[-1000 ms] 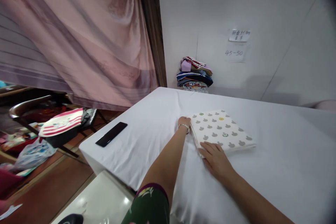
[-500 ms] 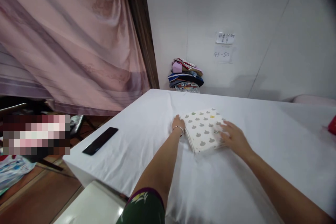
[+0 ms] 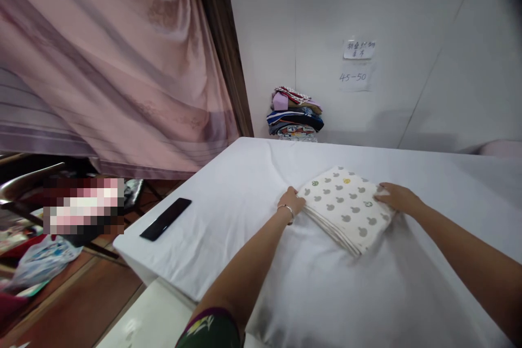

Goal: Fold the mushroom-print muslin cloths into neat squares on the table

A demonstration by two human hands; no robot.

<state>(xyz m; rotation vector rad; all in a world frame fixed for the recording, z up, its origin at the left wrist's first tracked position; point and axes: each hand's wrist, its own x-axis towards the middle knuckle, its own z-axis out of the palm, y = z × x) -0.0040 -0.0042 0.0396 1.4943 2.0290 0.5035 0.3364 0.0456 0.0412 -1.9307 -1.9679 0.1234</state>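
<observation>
A folded cream cloth (image 3: 346, 204) printed with grey apple-like shapes and a few green and yellow ones lies turned at an angle on the white-covered table (image 3: 228, 217). Its stacked layers show along the near left edge. My left hand (image 3: 292, 199), with a bracelet at the wrist, is closed on the cloth's left corner. At the right corner, my right hand (image 3: 397, 198) pinches the fabric between thumb and fingers. The fingertips under the cloth are hidden on both sides.
A black phone-like slab (image 3: 166, 219) lies near the table's left edge. Several folded fabrics (image 3: 296, 114) are piled at the back against the wall, under paper signs (image 3: 356, 62). A pink curtain (image 3: 122, 65) hangs at left; a white stool-like surface (image 3: 150, 318) stands at front left.
The folded cloth has turned clockwise and shifted right. My right hand, loosely at its right side before, now grips that corner. The left hand stays on the left corner. The view has shifted slightly left.
</observation>
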